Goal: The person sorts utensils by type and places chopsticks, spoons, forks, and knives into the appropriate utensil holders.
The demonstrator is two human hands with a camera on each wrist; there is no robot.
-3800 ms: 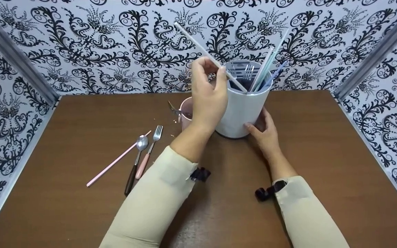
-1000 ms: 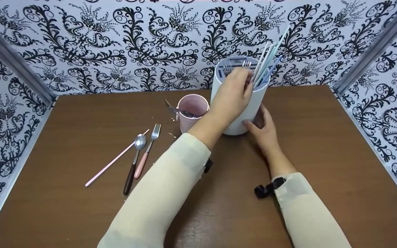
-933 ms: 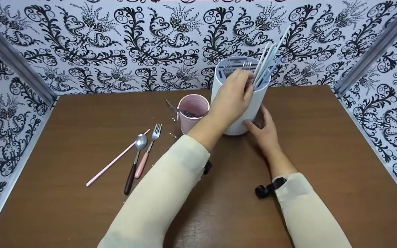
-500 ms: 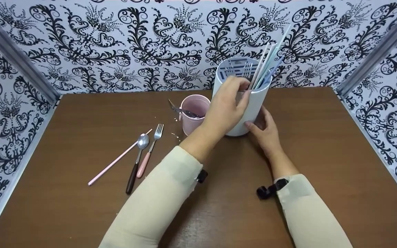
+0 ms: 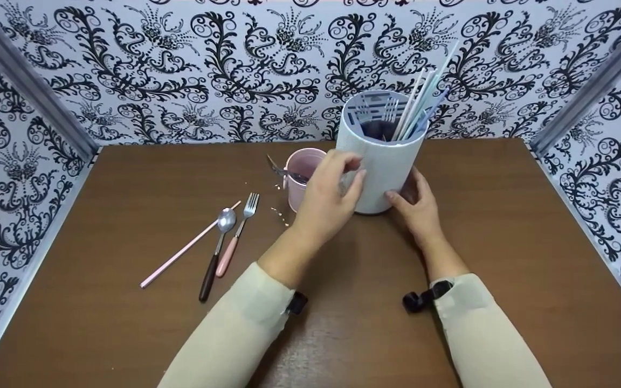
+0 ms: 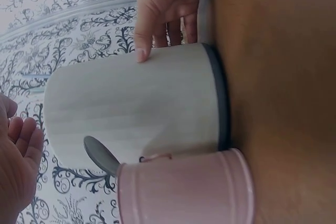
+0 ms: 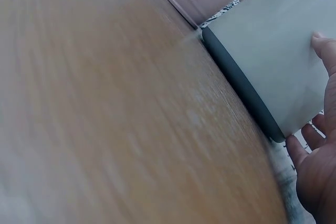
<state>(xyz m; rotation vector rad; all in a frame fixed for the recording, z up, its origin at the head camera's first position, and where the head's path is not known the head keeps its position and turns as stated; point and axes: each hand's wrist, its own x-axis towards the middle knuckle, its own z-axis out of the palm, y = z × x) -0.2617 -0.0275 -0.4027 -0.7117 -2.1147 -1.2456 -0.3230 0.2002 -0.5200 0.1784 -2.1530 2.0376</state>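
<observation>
A tall white utensil holder (image 5: 380, 172) with a slotted grey insert stands at the back of the table. Pale chopsticks (image 5: 415, 105) lean out over its right rim, and fork tines (image 5: 390, 109) stick up inside. My right hand (image 5: 418, 210) grips the holder's lower right side, thumb in front and fingers behind. In front of its left side hovers my left hand (image 5: 332, 194), fingers loosely bent and holding nothing. Behind that hand, a pink cup (image 5: 295, 195) stands beside the holder with metal cutlery (image 6: 100, 156) in it.
Left on the brown table (image 5: 127, 215) lie a pink chopstick (image 5: 181, 251), a dark-handled spoon (image 5: 226, 220) and a pink-handled fork (image 5: 228, 256). Small pale crumbs (image 5: 279, 214) are scattered by the cup. Patterned panels (image 5: 208, 70) enclose the back and sides.
My left hand lowered a white chopstick into the holder and let it go. Then it drew back down and left of the rim. My right hand has kept its grip on the holder.
</observation>
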